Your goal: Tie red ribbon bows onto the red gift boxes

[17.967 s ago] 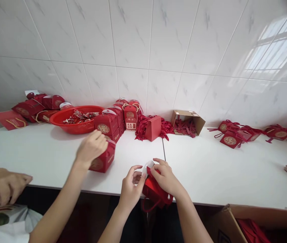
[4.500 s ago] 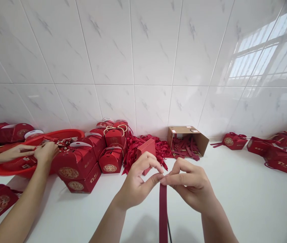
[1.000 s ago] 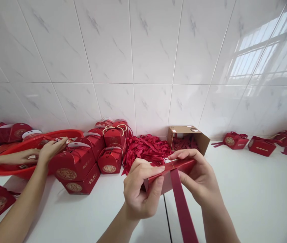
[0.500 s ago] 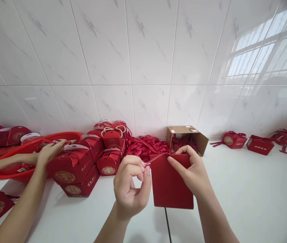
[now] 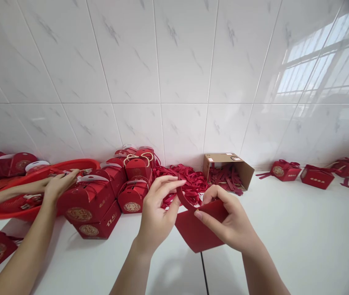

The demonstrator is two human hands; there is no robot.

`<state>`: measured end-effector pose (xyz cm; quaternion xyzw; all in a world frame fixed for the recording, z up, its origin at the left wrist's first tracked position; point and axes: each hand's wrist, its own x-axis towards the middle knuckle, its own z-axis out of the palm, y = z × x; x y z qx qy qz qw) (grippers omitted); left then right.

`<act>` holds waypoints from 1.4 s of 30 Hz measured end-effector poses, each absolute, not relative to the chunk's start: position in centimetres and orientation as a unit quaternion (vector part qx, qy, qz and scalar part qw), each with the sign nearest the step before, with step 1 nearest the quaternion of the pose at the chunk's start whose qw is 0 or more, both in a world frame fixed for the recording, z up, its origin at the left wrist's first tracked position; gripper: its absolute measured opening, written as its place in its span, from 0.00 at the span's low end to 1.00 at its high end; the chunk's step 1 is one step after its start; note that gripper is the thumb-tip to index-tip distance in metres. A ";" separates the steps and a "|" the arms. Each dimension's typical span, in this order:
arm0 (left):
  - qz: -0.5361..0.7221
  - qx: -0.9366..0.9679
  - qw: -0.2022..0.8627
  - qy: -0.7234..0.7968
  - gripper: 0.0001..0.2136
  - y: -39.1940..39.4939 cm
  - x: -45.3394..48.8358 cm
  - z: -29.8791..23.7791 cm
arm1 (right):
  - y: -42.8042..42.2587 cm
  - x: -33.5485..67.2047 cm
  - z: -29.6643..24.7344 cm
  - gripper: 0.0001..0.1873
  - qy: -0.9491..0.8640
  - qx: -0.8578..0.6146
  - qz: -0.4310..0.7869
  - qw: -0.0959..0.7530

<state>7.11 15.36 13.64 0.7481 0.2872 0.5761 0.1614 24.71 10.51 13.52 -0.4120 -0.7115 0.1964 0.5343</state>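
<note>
one red box [image 5: 199, 233] hangs tilted at the lower centre of the frame, its upper edge pinched between thumb and fingers of the right hand [image 5: 231, 221], seemingly to steady it, while the left hand [image 5: 157, 213] grasps a dark red ribbon [image 5: 186, 200] that curves up from that edge, likely to keep it clear. the right hand partly covers where the two meet, and the far side is hidden. farther back, the left hand masks part of a ribbon heap [image 5: 195, 178].
</note>
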 end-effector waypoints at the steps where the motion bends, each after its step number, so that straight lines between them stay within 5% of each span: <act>1: 0.566 0.752 0.174 0.289 0.13 15.4 7.0 13.7 | 10.5 24.7 13.5 0.08 -0.720 -0.407 0.186 0.530; 9: 0.523 0.727 0.348 0.279 0.08 13.8 7.0 14.5 | 10.2 24.8 13.0 0.08 -0.752 -0.391 0.110 0.520; 42: 0.527 0.762 0.341 0.158 0.08 13.3 6.9 14.7 | 9.5 24.8 13.2 0.12 -0.761 -0.330 0.132 0.543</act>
